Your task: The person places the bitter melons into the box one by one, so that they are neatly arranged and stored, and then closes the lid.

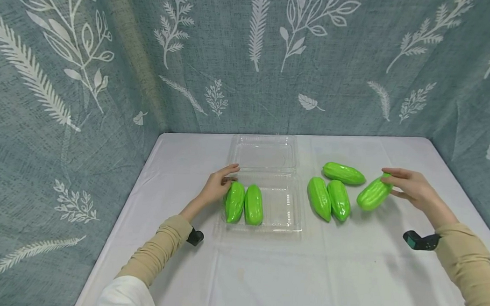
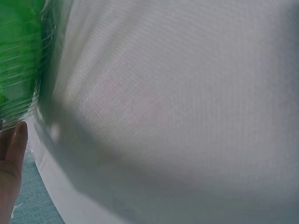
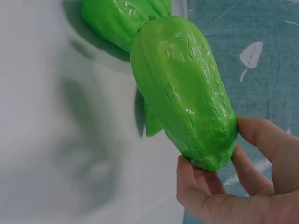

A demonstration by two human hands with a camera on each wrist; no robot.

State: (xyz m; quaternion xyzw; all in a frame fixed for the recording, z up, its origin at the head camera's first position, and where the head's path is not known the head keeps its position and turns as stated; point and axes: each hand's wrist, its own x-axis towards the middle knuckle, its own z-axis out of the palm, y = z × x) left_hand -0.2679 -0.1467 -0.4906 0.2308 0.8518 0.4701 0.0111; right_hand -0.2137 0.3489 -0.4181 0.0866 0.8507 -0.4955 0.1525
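My right hand holds a glossy green bitter melon by one end, raised over the table. In the right wrist view its ribbed skin shows, with thumb and fingertips pinching the lower end. At the left side of an open clear plastic clamshell box, my left hand grips the wall near the hinge. Inside the box, two bitter melons lie side by side, the left one close to that hand and the other beside it.
Right of the box lie three more bitter melons: one crosswise behind, two side by side in front. The box's lid lies folded back. A leaf-patterned curtain rises behind the white-covered table.
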